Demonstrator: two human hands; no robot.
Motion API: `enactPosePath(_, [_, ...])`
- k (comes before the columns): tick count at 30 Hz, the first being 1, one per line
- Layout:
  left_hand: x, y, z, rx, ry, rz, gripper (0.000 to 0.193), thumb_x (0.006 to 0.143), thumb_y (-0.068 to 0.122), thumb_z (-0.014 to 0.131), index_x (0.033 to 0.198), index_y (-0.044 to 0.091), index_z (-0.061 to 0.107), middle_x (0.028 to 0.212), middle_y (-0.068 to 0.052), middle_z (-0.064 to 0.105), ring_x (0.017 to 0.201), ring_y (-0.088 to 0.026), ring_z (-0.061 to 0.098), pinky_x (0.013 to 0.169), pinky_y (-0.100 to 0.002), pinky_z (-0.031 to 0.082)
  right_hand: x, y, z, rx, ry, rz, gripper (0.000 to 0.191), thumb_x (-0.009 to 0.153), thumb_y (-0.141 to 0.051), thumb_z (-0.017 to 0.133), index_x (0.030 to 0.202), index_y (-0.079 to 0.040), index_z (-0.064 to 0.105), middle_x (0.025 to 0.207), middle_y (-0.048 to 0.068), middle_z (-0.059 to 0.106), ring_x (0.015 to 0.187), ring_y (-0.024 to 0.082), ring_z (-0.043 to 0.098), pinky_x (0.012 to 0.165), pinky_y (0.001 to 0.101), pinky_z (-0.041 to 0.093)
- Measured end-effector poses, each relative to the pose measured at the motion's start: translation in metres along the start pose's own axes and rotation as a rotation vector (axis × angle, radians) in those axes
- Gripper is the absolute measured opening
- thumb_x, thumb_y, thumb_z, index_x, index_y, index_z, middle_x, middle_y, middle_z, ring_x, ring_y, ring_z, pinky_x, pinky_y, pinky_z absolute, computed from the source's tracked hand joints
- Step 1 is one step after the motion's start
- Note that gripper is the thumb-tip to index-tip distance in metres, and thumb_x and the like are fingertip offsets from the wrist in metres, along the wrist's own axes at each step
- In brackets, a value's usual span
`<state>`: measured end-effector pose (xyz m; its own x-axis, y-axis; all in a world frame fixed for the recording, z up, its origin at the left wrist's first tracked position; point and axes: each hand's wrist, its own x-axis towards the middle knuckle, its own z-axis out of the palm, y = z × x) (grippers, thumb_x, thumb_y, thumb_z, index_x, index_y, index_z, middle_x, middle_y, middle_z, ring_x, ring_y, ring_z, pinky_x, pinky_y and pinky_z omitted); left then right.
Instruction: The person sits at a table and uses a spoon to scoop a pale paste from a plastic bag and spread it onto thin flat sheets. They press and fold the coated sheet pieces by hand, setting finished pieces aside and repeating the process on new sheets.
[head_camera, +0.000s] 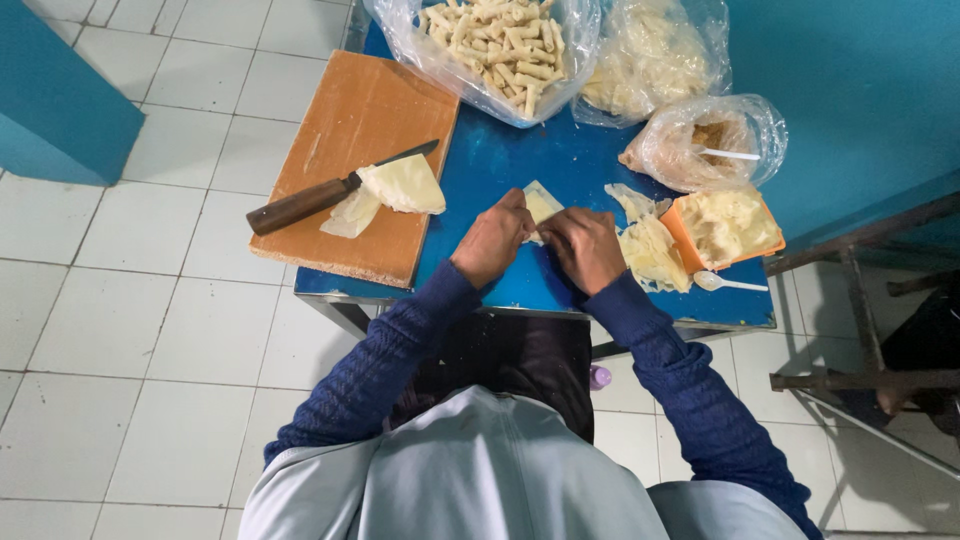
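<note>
Both hands meet at the middle of a small blue table (500, 165). My left hand (492, 240) and my right hand (582, 248) pinch and fold a pale square pastry wrapper (541, 203) lying flat on the tabletop. The fingertips cover the wrapper's near edge, so any filling is hidden. Beside my right hand lies a loose pile of thin wrappers (648, 245). An orange tub of pale filling (728, 226) stands just beyond it, with a white plastic spoon (722, 283) in front.
A wooden cutting board (340, 120) on the left carries a brown-handled knife (325, 192) and folded wrapper sheets (400, 186). Clear bags at the back hold finished rolls (500, 45), more wrappers (648, 58) and crumbs with a spoon (705, 145). A metal frame (865, 350) stands at the right.
</note>
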<state>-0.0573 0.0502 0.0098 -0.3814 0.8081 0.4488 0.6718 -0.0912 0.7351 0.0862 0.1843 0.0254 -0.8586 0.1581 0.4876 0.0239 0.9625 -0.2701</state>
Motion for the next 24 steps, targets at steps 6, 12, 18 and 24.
enactPosePath(6, [-0.003,0.003,-0.001,0.029,-0.006,0.062,0.017,0.076,-0.004,0.070,0.092,-0.004,0.066,0.110,-0.020,0.057,0.099,-0.042,0.063,0.082,-0.045,0.053,0.003,-0.005,-0.001,-0.068,0.022,-0.044,0.014,0.084,-0.018,0.079,0.094,-0.010,0.073,0.089,0.004,0.069,0.089,0.026,0.065,0.079,0.0440,0.040])
enactPosePath(12, [0.001,-0.001,-0.002,0.051,0.027,0.068,0.007,0.087,-0.004,0.067,0.092,0.001,0.068,0.110,-0.017,0.060,0.099,-0.039,0.065,0.083,-0.045,0.054,0.008,-0.005,-0.004,-0.081,0.027,-0.064,0.006,0.089,-0.014,0.078,0.094,-0.013,0.074,0.089,0.001,0.068,0.086,0.023,0.066,0.077,0.0428,0.038])
enactPosePath(18, [-0.001,0.006,-0.001,-0.003,0.021,-0.022,0.015,0.082,0.007,0.072,0.091,-0.002,0.064,0.104,-0.017,0.060,0.093,-0.043,0.064,0.076,-0.048,0.051,0.015,-0.003,-0.001,-0.105,-0.008,-0.031,0.005,0.089,-0.012,0.076,0.094,-0.012,0.074,0.088,0.001,0.069,0.085,0.022,0.066,0.076,0.0426,0.038])
enactPosePath(24, [0.002,0.005,0.003,0.044,0.046,-0.023,0.008,0.090,0.004,0.066,0.087,-0.002,0.062,0.106,-0.020,0.057,0.094,-0.046,0.061,0.076,-0.052,0.048,0.012,-0.001,-0.006,-0.044,-0.010,-0.053,0.010,0.090,-0.013,0.076,0.099,-0.009,0.072,0.092,0.003,0.070,0.087,0.025,0.065,0.078,0.0425,0.039])
